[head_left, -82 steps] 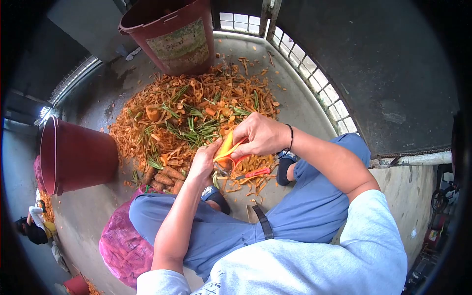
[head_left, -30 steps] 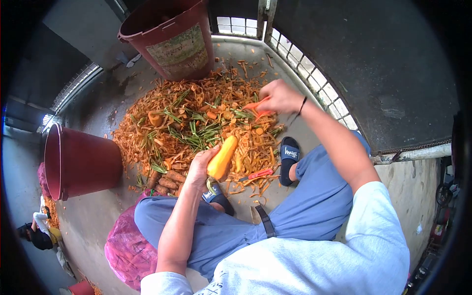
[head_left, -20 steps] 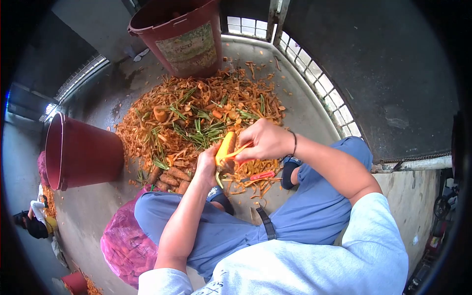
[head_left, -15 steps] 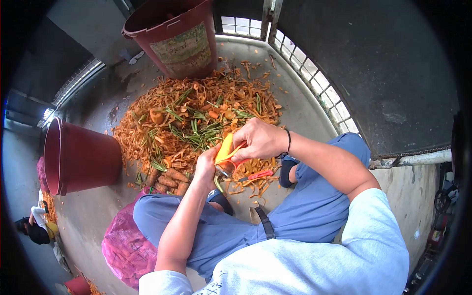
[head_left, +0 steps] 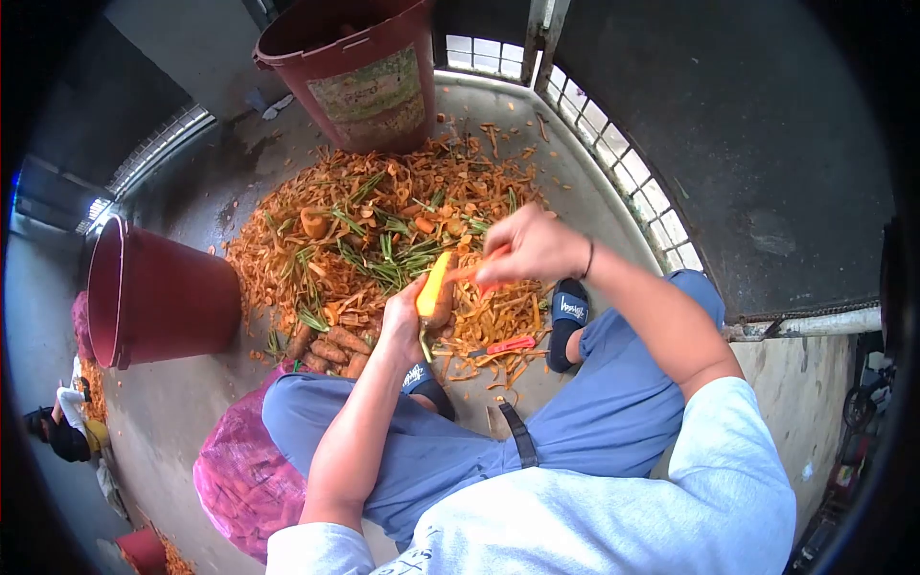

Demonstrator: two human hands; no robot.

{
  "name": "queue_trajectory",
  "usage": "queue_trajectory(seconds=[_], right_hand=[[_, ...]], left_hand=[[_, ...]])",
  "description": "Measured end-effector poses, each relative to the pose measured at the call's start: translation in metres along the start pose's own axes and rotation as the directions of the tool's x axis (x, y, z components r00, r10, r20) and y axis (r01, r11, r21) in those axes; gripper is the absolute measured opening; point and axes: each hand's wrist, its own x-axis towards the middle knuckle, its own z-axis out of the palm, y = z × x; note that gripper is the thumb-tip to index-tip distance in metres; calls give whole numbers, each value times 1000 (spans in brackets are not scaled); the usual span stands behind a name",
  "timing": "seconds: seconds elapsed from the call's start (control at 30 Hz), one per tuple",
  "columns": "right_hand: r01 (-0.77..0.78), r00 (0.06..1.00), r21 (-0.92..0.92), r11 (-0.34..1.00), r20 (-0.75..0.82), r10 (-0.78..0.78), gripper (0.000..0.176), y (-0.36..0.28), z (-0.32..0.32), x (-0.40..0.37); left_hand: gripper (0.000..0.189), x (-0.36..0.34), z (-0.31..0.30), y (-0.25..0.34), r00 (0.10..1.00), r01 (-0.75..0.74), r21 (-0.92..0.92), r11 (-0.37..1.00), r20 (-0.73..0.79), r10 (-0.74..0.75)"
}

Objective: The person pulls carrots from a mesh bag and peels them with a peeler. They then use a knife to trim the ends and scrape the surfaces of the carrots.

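My left hand (head_left: 401,314) is closed around a carrot (head_left: 434,287) held upright over the peelings. One side of the carrot is bright yellow-orange, while its other side is brownish and unpeeled. My right hand (head_left: 539,247), slightly blurred, grips an orange-red peeler (head_left: 494,266) to the right of the carrot. An orange streak, blurred, spans between peeler and carrot. Beneath both hands spreads a heap of carrot peelings (head_left: 369,196) mixed with green stems (head_left: 388,244). A red-handled knife (head_left: 511,345) lies on peelings by my right foot. Several unpeeled carrots (head_left: 337,347) rest near my left knee.
A big dark-red bucket (head_left: 374,105) stands behind the heap, and another red bucket (head_left: 182,297) is at the left. A pink mesh sack (head_left: 251,470) of carrots leans by my left leg. Another person (head_left: 69,422) sits far left. A barred grille (head_left: 613,144) runs along the right.
My right hand has moved up and to the right with the peeler, away from the carrot. My left hand keeps its hold on the carrot. The view has shifted slightly.
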Motion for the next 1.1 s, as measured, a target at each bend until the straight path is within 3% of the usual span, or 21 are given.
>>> queue_trajectory(seconds=[0.07, 0.13, 0.27, 0.37, 0.4, 0.43, 0.47, 0.5, 0.53, 0.57, 0.6, 0.67, 0.7, 0.77, 0.8, 0.83, 0.9, 1.1], right_hand=[[116, 992, -10, 993, 47, -115, 26, -23, 18, -6], [155, 988, 16, 988, 17, -155, 26, -20, 29, -3], [186, 982, 27, 982, 32, -187, 24, -21, 25, -2], [97, 991, 114, 989, 80, -106, 25, -19, 8, 0], [94, 995, 18, 995, 44, -94, 28, -5, 0, 5], [78, 996, -51, 996, -46, -80, 29, 8, -14, 9], [-6, 999, -59, 998, -34, 4, 29, 23, -33, 14], [-42, 993, -240, 970, -118, 14, 31, 38, -49, 16], [-181, 979, -415, 892, -166, 122, 32, 61, -63, 22], [-248, 953, -497, 832, -280, 117, 34, 80, -70, 25], [-243, 954, -499, 832, -277, 112, 34, 75, -69, 24], [-255, 913, -262, 931, -382, 143, 33, 64, -61, 20], [-175, 942, -130, 976, -310, 128, 30, 50, -47, 18], [-26, 989, -113, 993, -146, 9, 24, 2, -19, 3], [64, 996, 27, 998, -64, -62, 24, -7, -2, -3], [104, 994, -5, 995, -8, -104, 24, -24, 6, -7], [185, 983, 7, 983, 1, -185, 21, -29, 21, -8], [115, 993, 135, 984, 21, -118, 22, -15, 26, 0]], left_hand=[[40, -2, 12, -4, 1000, -23, -10, 1000, 17, 23], [40, -14, 42, -3, 979, -88, -30, 996, -188, 80], [39, -7, 22, -12, 986, -120, 51, 991, -109, 125], [37, -13, 22, -7, 983, -163, 114, 980, -61, 171], [37, -15, 21, -6, 987, -161, 138, 977, -8, 163], [39, -20, 25, -4, 991, -117, 156, 981, -52, 127], [39, -24, 25, -3, 991, -115, 159, 981, -52, 124], [39, -29, 24, 0, 997, -82, 147, 986, 3, 83], [40, -31, 23, 3, 997, -51, 137, 989, 58, 44], [44, -29, 21, 4, 997, -58, 138, 989, 60, 50], [44, -25, 20, 4, 997, -63, 136, 989, 58, 56], [48, -15, 15, 0, 997, 15, 28, 999, -70, -13], [51, -10, 11, -1, 997, 29, 25, 999, -74, -27], [49, -2, -1, -4, 996, 2, -39, 999, 85, 1], [48, 2, -6, -6, 989, 17, -74, 997, 149, -5], [48, -3, 8, -3, 989, 18, -72, 997, 149, -7], [45, -10, 38, -6, 987, -68, -114, 991, -150, 50], [42, -25, 44, -3, 990, -125, 46, 991, -64, 128]])
